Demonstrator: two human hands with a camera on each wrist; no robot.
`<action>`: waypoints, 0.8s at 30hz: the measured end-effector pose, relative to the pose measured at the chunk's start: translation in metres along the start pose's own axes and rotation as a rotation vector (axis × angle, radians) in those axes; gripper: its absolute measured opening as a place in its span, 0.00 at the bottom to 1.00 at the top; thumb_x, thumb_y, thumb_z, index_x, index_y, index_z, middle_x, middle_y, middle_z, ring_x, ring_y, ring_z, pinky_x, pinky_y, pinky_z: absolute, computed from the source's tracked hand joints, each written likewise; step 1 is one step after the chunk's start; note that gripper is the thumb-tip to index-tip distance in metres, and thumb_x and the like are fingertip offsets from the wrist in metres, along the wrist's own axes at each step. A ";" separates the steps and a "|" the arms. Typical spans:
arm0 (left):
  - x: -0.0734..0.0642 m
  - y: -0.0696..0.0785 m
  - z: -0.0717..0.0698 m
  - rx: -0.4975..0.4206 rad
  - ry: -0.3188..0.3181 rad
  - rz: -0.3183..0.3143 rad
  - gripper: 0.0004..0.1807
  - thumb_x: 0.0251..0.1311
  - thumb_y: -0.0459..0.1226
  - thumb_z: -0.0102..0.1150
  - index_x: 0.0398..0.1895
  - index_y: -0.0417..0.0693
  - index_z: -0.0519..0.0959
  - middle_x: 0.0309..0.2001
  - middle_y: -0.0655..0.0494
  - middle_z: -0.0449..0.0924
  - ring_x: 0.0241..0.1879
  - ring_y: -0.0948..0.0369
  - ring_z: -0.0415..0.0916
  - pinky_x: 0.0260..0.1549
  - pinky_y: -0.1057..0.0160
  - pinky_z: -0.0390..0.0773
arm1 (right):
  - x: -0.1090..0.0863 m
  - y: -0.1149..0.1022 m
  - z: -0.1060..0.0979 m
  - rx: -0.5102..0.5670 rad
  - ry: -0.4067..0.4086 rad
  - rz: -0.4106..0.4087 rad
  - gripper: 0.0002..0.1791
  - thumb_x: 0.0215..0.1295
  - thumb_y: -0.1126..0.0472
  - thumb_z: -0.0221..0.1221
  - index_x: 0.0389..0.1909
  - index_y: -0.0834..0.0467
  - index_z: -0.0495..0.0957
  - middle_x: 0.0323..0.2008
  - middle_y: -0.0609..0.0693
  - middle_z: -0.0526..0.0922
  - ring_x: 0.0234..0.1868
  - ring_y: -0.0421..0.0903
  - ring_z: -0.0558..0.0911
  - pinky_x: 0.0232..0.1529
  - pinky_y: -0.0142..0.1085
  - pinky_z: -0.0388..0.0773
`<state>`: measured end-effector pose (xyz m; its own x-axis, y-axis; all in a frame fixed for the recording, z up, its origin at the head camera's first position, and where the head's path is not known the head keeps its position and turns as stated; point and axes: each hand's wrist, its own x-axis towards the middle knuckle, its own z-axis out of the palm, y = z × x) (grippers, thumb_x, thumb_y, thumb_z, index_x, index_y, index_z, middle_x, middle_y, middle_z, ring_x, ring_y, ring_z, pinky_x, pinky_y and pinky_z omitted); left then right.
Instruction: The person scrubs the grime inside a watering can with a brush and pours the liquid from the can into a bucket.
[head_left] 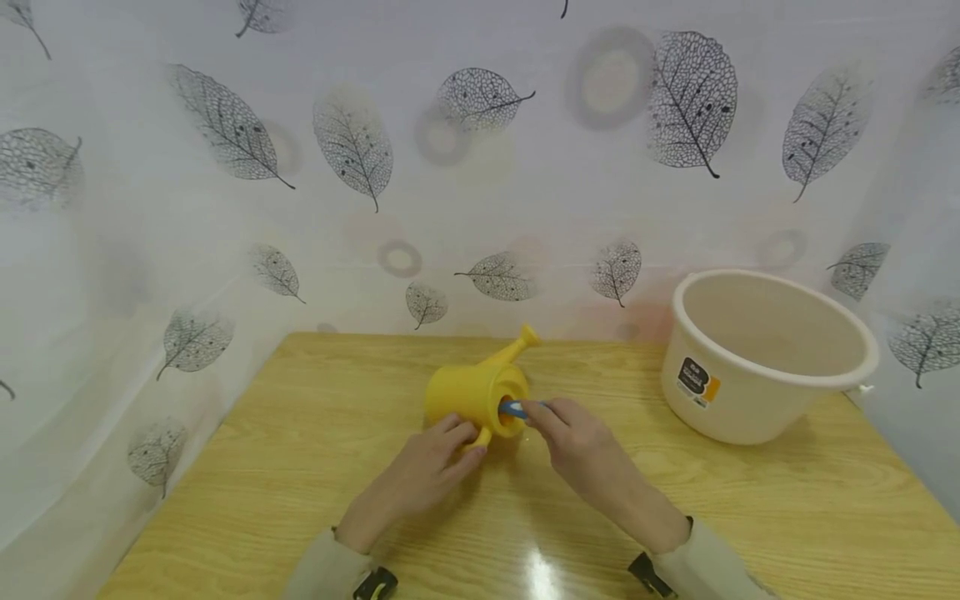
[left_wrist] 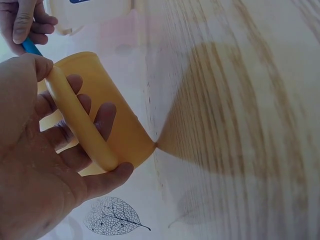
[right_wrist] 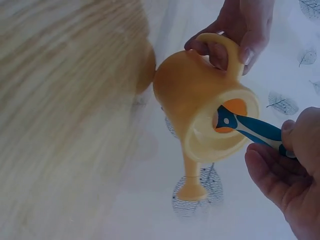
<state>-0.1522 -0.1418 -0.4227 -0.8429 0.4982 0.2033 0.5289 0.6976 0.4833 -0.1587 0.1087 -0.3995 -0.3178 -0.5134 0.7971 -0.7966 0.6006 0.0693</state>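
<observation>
A yellow watering can (head_left: 467,392) lies tilted on its side on the table, its open top turned toward the right hand and its spout pointing away to the back right. My left hand (head_left: 429,463) holds the can by its handle (left_wrist: 80,120), with fingers passing through the loop. In my right hand (head_left: 588,454), thumb and fingers pinch a blue-and-white handled tool (right_wrist: 257,131). The tool's far end reaches into the can's opening (right_wrist: 202,137), where its tip is hidden, so I cannot tell its kind.
A large cream-coloured tub (head_left: 738,400) with a black-and-orange label stands at the right of the wooden table (head_left: 300,433). Behind and beside the table hangs a white curtain (head_left: 360,275) printed with dark leaves.
</observation>
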 end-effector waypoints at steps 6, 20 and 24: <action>0.000 0.001 0.000 -0.004 0.013 -0.001 0.11 0.78 0.50 0.48 0.45 0.58 0.77 0.41 0.67 0.71 0.34 0.69 0.66 0.34 0.70 0.72 | 0.004 -0.004 -0.012 -0.089 -0.053 -0.048 0.20 0.83 0.63 0.38 0.50 0.62 0.80 0.34 0.53 0.80 0.32 0.44 0.82 0.33 0.31 0.82; -0.001 0.000 0.000 -0.018 -0.006 0.001 0.12 0.79 0.50 0.47 0.46 0.57 0.77 0.41 0.66 0.70 0.34 0.68 0.66 0.34 0.70 0.71 | 0.001 0.002 -0.003 -0.044 -0.108 -0.025 0.24 0.52 0.75 0.70 0.52 0.62 0.80 0.37 0.53 0.83 0.37 0.45 0.84 0.36 0.32 0.84; -0.001 0.000 0.000 -0.023 -0.015 -0.009 0.13 0.79 0.51 0.46 0.46 0.57 0.77 0.41 0.66 0.70 0.34 0.68 0.66 0.35 0.70 0.72 | 0.000 0.005 0.000 -0.045 -0.098 -0.018 0.25 0.49 0.76 0.71 0.51 0.61 0.80 0.36 0.53 0.83 0.36 0.45 0.85 0.37 0.32 0.84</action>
<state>-0.1515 -0.1421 -0.4227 -0.8462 0.4992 0.1864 0.5184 0.6906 0.5043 -0.1629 0.1118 -0.3995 -0.3537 -0.5805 0.7334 -0.7797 0.6161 0.1117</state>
